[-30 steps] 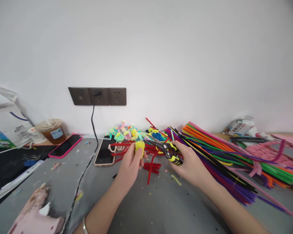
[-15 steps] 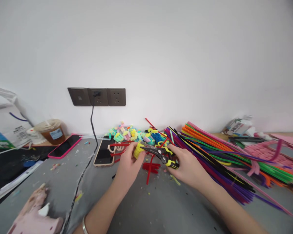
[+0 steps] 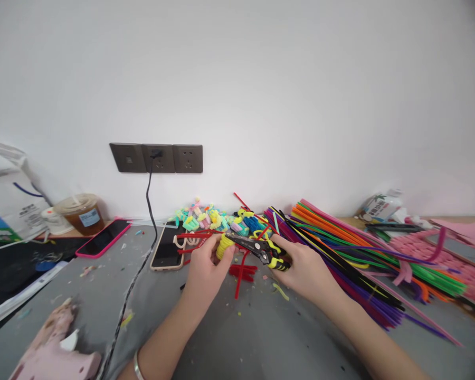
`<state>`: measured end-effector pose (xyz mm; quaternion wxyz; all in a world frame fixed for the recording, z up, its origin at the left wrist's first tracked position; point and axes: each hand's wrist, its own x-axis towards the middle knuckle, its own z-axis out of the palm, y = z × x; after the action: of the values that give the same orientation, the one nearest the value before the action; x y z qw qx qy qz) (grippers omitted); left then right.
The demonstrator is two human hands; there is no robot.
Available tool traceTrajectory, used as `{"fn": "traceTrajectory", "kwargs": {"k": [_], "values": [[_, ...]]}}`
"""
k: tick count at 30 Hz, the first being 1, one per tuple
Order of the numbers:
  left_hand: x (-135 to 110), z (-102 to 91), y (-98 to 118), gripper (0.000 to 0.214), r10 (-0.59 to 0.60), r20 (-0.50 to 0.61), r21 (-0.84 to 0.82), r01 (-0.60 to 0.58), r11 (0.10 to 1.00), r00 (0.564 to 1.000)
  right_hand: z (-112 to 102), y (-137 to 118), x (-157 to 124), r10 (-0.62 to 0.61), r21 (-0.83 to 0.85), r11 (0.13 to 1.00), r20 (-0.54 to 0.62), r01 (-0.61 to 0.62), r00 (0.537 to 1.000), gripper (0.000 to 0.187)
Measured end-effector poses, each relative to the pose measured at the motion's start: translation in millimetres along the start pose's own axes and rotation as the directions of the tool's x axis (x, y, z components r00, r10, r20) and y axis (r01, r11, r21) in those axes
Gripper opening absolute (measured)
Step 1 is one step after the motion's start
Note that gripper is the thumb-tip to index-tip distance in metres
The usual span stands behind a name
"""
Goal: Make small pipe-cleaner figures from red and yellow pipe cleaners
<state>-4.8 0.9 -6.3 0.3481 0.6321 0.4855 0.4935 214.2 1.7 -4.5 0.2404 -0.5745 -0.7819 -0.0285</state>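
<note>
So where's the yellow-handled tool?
The tool is below and right of the head view's centre, in the right hand, its tip at the yellow coil in the left hand.

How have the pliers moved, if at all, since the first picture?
Yes: judged against the wall socket, the pliers moved slightly left, toward the yellow coil.
</note>
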Motion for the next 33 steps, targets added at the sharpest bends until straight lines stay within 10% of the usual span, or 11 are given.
{"fn": "traceTrajectory", "kwargs": {"k": [14,19,24,28,33], "values": [[3,1.5,-1,0.028,0.044,0.043,-0.236,-0.033,0.971,0.998,9,12,9,0.089,0.214,0.975,-0.132,-0.059,0.987,0.038],[6,3.2,-2,0.046,-0.107,0.093,-0.464,0.139,0.875,0.990,3,8,13,0.148,0.322,0.942,-0.155,-0.092,0.977,0.037],[5,5.1,-1,0.047,-0.138,0.103,-0.547,0.172,0.819,0.985,-25,-8,-20,0.160,0.607,0.775,0.079,-0.175,0.984,0.030],[2,4.1,2,0.035,-0.020,0.110,-0.496,0.072,0.865,0.994,-40,-13,-77,0.225,0.463,0.834,0.213,-0.301,0.951,0.037],[-1,3.0,3,0.030,0.119,0.264,-0.460,0.017,0.888,0.957,-26,8,-122,0.386,0.112,0.911,0.114,-0.397,0.916,0.034]]}}
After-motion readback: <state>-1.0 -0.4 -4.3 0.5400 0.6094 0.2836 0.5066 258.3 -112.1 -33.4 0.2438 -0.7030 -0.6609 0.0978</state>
